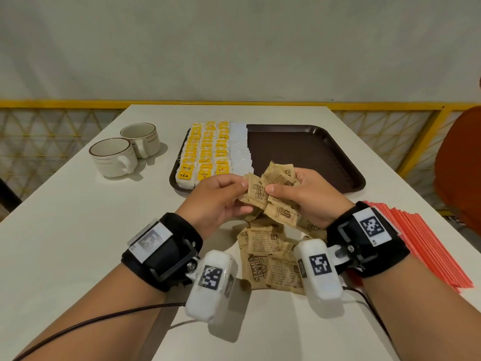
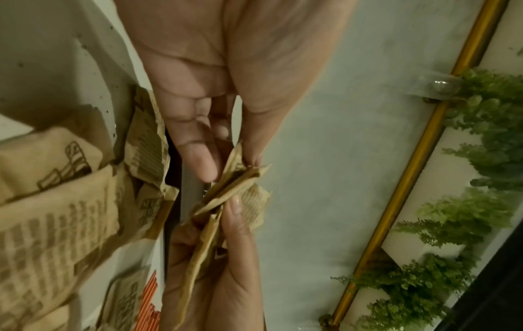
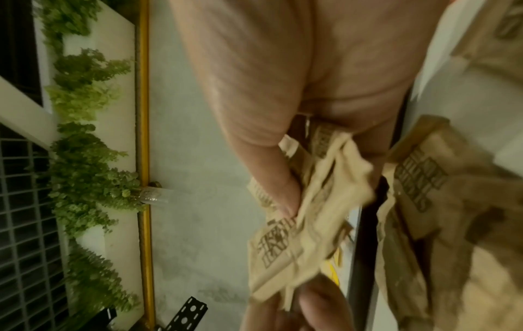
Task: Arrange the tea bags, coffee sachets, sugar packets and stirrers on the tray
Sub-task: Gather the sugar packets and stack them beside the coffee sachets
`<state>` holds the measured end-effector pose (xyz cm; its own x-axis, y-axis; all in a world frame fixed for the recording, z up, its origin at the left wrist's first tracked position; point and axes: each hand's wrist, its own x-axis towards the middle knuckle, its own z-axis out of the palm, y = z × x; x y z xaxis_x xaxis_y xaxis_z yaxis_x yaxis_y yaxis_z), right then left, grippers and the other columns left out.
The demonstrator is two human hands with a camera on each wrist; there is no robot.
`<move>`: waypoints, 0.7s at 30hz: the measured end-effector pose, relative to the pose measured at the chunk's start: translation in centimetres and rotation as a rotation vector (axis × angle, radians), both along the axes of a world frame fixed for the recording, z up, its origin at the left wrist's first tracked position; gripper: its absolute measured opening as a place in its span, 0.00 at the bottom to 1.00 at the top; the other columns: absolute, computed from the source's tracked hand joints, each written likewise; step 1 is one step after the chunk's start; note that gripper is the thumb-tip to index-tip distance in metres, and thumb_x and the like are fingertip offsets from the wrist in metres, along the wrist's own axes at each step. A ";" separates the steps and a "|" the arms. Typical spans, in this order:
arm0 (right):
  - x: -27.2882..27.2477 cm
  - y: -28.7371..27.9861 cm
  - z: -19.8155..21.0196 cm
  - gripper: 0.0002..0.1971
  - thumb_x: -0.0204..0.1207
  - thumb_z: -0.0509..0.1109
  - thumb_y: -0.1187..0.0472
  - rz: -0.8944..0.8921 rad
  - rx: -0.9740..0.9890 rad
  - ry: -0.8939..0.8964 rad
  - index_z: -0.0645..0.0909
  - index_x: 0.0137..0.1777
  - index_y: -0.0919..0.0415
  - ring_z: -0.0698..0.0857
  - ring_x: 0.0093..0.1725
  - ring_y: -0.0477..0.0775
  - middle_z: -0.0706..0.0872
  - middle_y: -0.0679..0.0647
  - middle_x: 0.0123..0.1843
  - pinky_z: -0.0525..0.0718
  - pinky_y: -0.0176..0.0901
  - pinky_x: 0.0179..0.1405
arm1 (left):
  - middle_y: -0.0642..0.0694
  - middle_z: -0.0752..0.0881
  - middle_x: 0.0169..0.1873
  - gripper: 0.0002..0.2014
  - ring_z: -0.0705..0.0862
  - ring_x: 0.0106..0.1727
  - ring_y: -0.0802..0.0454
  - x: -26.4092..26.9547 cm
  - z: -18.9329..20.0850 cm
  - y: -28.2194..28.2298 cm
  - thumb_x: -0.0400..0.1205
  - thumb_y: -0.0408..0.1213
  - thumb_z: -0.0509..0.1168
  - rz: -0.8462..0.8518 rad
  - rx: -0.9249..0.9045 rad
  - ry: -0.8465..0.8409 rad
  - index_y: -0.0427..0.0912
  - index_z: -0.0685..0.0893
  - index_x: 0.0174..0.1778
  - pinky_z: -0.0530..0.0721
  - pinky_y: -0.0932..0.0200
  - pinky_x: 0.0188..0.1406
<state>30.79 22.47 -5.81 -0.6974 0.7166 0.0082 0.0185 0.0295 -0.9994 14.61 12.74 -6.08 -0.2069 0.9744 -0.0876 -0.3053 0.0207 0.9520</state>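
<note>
The white table [image 1: 78,230] carries everything. At its 12 o'clock lies the dark brown tray [image 1: 312,152]; its 9 o'clock side is filled with rows of yellow-labelled tea bags [image 1: 205,149], the nearest one reading "TEA", and beside them a column of white sachets [image 1: 240,149]. At 3 o'clock of the hands a stack of red stirrers [image 1: 421,238] lies on the table. At 10 o'clock stand two cream cups [image 1: 125,149], touching. At 6 o'clock of the hands a loose heap of brown sugar packets [image 1: 270,259] lies on the table, printed "SUGAR IN THE RAW".

Above that heap, just short of the tray's near edge, both hands hold a bunch of the brown packets [image 1: 270,188]. The right hand [image 1: 309,196] has its fingers curled round the bunch, thumb pressed on top. The left hand [image 1: 218,196] pinches the bunch's 9 o'clock edge between thumb and fingertips [image 2: 198,161].
</note>
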 end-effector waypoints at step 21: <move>-1.0 -1.2 0.3 0.12 0.80 0.64 0.72 -0.085 -0.218 0.160 0.76 0.61 0.62 0.88 0.44 0.52 0.87 0.59 0.50 0.90 0.42 0.41 | 0.36 0.89 0.46 0.11 0.89 0.44 0.46 0.4 -0.9 0.6 0.85 0.29 0.58 -0.017 -0.133 -0.228 0.34 0.84 0.58 0.90 0.56 0.37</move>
